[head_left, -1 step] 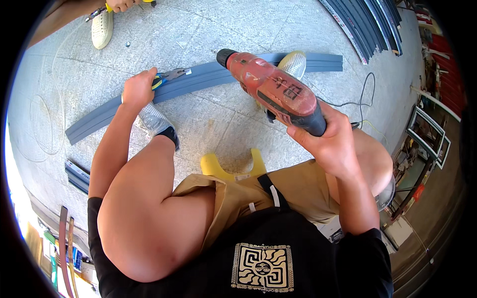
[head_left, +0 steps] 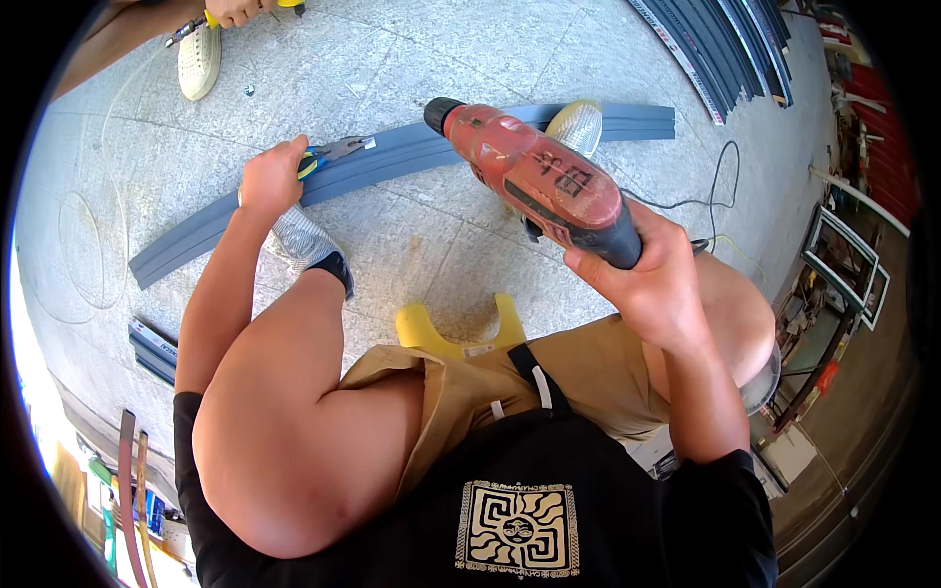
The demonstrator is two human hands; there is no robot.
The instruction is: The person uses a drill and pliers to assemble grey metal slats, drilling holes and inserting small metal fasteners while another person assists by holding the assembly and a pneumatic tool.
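The right hand (head_left: pixel 659 279) is closed round a red drill (head_left: pixel 534 181), held above the long grey strip (head_left: pixel 392 162) on the floor. The left hand (head_left: pixel 270 176) clamps pliers (head_left: pixel 328 155) on the strip. If that pinch slackens, the strip could shift under the drill's tip, and the cord (head_left: pixel 720 181) beside the strip may snag.

A pale grey stone-tiled floor (head_left: pixel 412 59) carries everything. A long grey profile strip (head_left: pixel 392 162) lies across it, running from lower left to upper right. More dark profiles (head_left: pixel 730 44) are stacked at the upper right, and short grey offcuts (head_left: pixel 152 351) lie at the left. A thin black cable (head_left: pixel 720 181) trails over the tiles to the right.
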